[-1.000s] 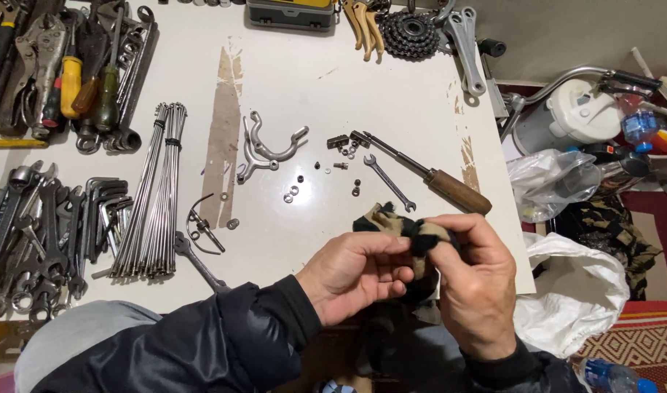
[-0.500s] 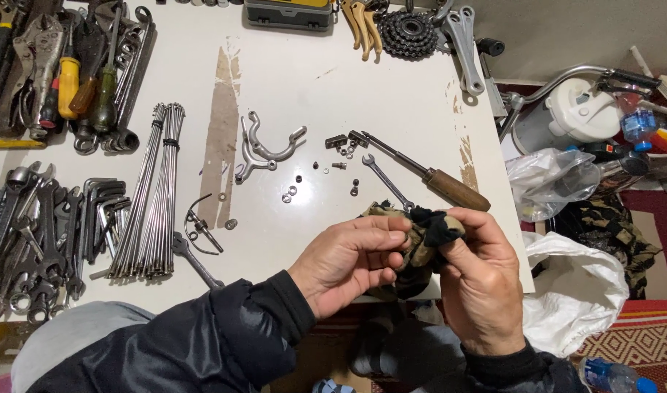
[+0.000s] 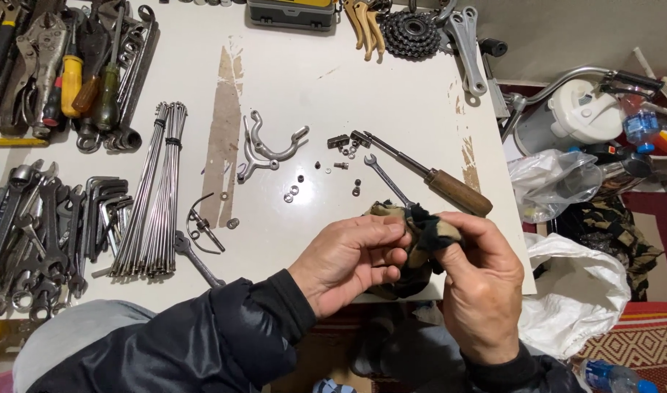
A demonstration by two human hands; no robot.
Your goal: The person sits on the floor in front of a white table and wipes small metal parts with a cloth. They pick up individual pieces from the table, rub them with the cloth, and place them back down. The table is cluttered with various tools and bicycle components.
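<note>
- Head view: left hand [image 3: 352,262] and right hand [image 3: 479,280] meet at near edge of table [image 3: 392,80], both closed on a rag [image 3: 424,225].
- Rag: tan and black, bunched between fingertips; anything inside is hidden.
- Screwdriver [image 3: 428,175] and small wrench [image 3: 384,178] just beyond.
- Spokes [image 3: 155,189] far left.

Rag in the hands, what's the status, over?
Left hand and right hand both pinching the rag. Wooden-handled tool just beyond, not touching.
</note>
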